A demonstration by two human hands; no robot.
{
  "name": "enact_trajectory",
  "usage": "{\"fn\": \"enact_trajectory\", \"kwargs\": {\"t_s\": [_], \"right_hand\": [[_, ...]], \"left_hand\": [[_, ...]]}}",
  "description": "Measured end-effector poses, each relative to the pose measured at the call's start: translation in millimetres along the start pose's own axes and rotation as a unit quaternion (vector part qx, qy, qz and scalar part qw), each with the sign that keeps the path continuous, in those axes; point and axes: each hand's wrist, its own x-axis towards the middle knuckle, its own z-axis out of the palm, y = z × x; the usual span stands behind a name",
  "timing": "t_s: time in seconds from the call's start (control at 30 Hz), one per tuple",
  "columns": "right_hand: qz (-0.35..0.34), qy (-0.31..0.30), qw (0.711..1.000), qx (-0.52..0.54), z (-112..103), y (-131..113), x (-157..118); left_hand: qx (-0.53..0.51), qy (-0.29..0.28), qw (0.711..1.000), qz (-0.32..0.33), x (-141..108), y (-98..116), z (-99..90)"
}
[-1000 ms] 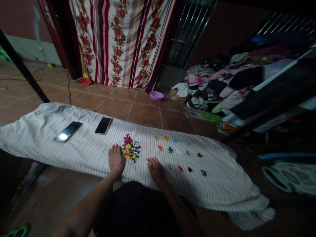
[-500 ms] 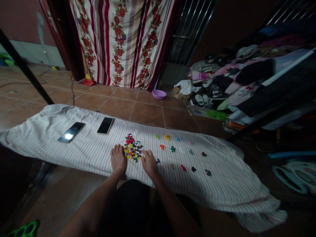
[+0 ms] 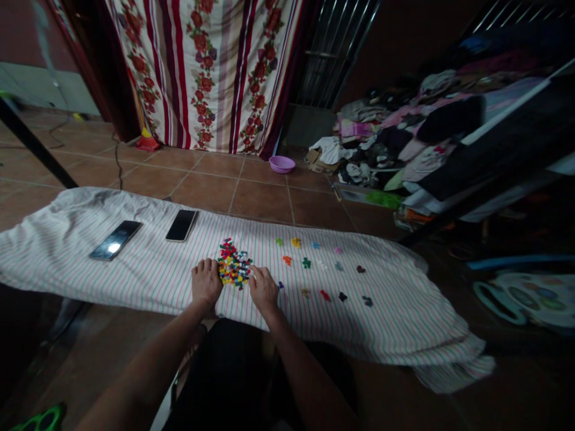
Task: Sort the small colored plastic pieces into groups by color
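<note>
A mixed pile of small coloured plastic pieces (image 3: 233, 267) lies on the striped cloth in front of me. My left hand (image 3: 206, 282) rests flat against the pile's left side, fingers stretched forward. At the right edge, the index finger of my right hand (image 3: 264, 290) reaches out to the pieces; its other fingers are bent and partly hidden. Small single-colour groups are spread to the right, among them yellow pieces (image 3: 296, 242), orange pieces (image 3: 287, 260), dark green pieces (image 3: 306, 263), red pieces (image 3: 324, 295) and black pieces (image 3: 342, 296). Dark blue pieces (image 3: 281, 285) lie just beside my right hand.
Two phones, one with a glare spot (image 3: 115, 240) and one dark (image 3: 181, 225), lie left on the striped cloth (image 3: 148, 275). Beyond it, a purple basin (image 3: 282, 164) stands on the tiled floor. A heap of clothes (image 3: 395, 137) fills the back right.
The whole scene has shifted slightly left and up in view as my head moved. Both hands stay at the pile, with the right index finger still at its right edge.
</note>
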Motion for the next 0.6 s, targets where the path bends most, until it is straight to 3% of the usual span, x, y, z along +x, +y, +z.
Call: {"fn": "enact_trajectory", "kwargs": {"t_s": [0.6], "right_hand": [[0.021,0.013,0.999,0.038,-1.6,-1.6,-0.6]], "left_hand": [[-0.006,-0.007,1.000,-0.027,-2.5,2.0,-8.7]]}}
